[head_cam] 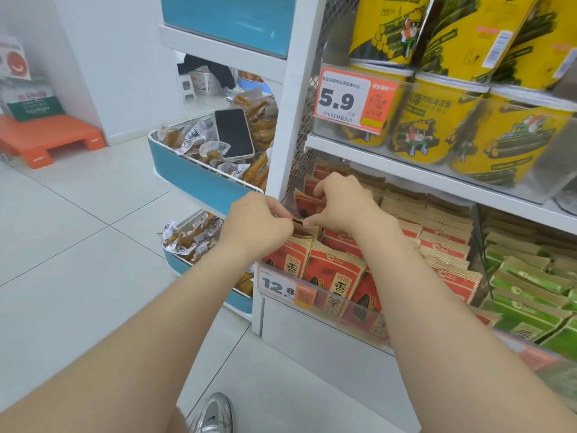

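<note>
Packet of seeds (307, 231), standing in the left row of the lower shelf (312, 334), seems light, stiff-edged and crinkly; fingers of left hand (259, 221) and right hand (342, 206) pinch its top seam, likely the surest hold

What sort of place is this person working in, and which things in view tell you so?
Probably a convenience store. Orange price tags front the white shelves, identical red snack packets, gripped by the left hand and right hand, fill rows, and yellow tubs stand above.
</note>
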A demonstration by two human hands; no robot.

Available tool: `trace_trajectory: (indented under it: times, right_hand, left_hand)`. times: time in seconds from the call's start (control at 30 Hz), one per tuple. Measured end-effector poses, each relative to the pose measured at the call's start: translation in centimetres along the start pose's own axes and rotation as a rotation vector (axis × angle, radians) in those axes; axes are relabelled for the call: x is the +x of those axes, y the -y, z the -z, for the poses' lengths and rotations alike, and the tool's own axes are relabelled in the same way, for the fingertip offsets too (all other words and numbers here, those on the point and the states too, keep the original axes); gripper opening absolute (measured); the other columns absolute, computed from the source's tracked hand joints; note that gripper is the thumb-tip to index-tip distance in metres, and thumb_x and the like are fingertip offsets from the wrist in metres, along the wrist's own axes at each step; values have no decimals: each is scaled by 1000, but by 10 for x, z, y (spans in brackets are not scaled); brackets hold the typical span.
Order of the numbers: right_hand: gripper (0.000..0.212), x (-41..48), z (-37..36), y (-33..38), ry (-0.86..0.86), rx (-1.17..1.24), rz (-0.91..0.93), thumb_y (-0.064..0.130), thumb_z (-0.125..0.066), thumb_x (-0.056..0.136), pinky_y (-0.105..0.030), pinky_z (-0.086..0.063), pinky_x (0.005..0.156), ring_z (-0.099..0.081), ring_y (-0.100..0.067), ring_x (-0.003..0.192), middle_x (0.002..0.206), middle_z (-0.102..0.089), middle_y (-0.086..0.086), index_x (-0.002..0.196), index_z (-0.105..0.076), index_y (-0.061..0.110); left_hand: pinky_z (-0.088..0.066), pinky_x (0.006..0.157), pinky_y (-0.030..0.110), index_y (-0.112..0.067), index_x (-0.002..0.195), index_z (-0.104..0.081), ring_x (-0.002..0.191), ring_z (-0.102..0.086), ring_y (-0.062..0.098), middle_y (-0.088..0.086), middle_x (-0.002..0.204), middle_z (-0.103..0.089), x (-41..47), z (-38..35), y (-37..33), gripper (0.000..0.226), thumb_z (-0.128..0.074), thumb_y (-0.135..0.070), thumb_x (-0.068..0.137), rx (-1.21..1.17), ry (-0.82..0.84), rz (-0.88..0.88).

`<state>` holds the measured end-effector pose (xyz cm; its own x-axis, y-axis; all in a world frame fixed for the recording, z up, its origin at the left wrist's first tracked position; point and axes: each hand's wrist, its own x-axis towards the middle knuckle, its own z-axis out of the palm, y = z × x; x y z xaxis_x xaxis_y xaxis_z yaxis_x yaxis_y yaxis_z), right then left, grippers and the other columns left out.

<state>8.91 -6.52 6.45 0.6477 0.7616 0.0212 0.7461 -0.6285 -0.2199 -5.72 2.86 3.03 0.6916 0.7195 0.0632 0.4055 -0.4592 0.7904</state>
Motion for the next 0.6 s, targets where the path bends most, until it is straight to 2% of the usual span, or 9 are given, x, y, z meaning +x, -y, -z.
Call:
trace_trajectory:
  times: [0.07, 0.1, 0.17, 0.2, 0.27, 0.3, 0.4, 0.5, 0.6]
  right_hand:
    - [62, 4, -3, 0, 9, -68, 58, 45, -89, 85, -46, -54, 95, -61, -34, 122, 125, -69, -8, 135, -66, 14]
    - [49, 6, -5, 1, 2, -106, 106, 38, -83, 91, -44, -54, 88, -63, -37, 117, 121, -68, -10, 131, -67, 14]
    - [19, 9, -9, 2, -68, -195, 160, 17, -63, 99, -42, -47, 77, -64, -43, 106, 112, -66, -14, 117, -64, 13]
    - [20, 11, -11, 2, -104, -211, 157, 9, -56, 97, -42, -46, 74, -65, -45, 102, 110, -66, -16, 115, -63, 11]
    - [35, 11, -14, 1, -101, -186, 121, 1, -51, 94, -45, -52, 78, -66, -45, 102, 114, -69, -18, 124, -65, 10]
    - [39, 12, -15, 0, -78, -174, 107, 2, -52, 95, -48, -52, 86, -66, -43, 107, 118, -69, -17, 130, -65, 12]
    - [32, 12, -16, -4, -24, -126, 68, 9, -56, 104, -55, -43, 109, -61, -38, 126, 128, -71, -11, 132, -69, 17]
    - [30, 11, -11, -3, -111, -38, 53, 11, -57, 103, -56, -44, 111, -61, -37, 127, 125, -74, -9, 127, -73, 18]
    - [21, 11, -6, 1, -103, -21, 67, 16, -56, 101, -57, -47, 107, -64, -38, 117, 109, -73, -8, 110, -74, 22]
  left_hand:
    - [-54, 67, 25, -31, 81, -81, 88, -65, 4, -15, 88, -73, -1, -1, -1, 24, -64, -16, 90, 21, -22, 0]
    - [-52, 63, 24, -31, 80, -81, 86, -65, 4, -15, 87, -73, -1, -1, 0, 24, -64, -17, 90, 33, -31, -3]
    - [-46, 59, 20, -30, 79, -81, 83, -63, 3, -16, 84, -72, -1, -1, 1, 23, -65, -19, 92, 55, -52, -20]
    - [-45, 58, 20, -29, 79, -81, 81, -62, 2, -17, 83, -71, -1, -1, 0, 23, -66, -19, 93, 64, -62, -28]
    - [-46, 57, 20, -29, 80, -83, 76, -63, 4, -21, 80, -68, -3, -1, 0, 23, -66, -19, 92, 80, -77, -48]
    - [-48, 57, 21, -29, 81, -83, 73, -64, 6, -21, 79, -67, -4, -1, -1, 23, -66, -18, 91, 89, -83, -62]
    - [-55, 62, 25, -31, 77, -81, 75, -65, 8, -18, 81, -71, -4, -1, -2, 25, -65, -17, 89, 117, -106, -108]
    - [-57, 76, 35, -42, 77, -74, 92, -64, 14, -4, 109, -69, -2, -3, -1, 23, -66, -23, 88, 140, -150, -173]
    - [-43, 83, 34, -34, 106, -72, 99, -54, 12, -3, 126, -48, -1, -4, -2, 17, -66, -23, 94, 146, -139, -184]
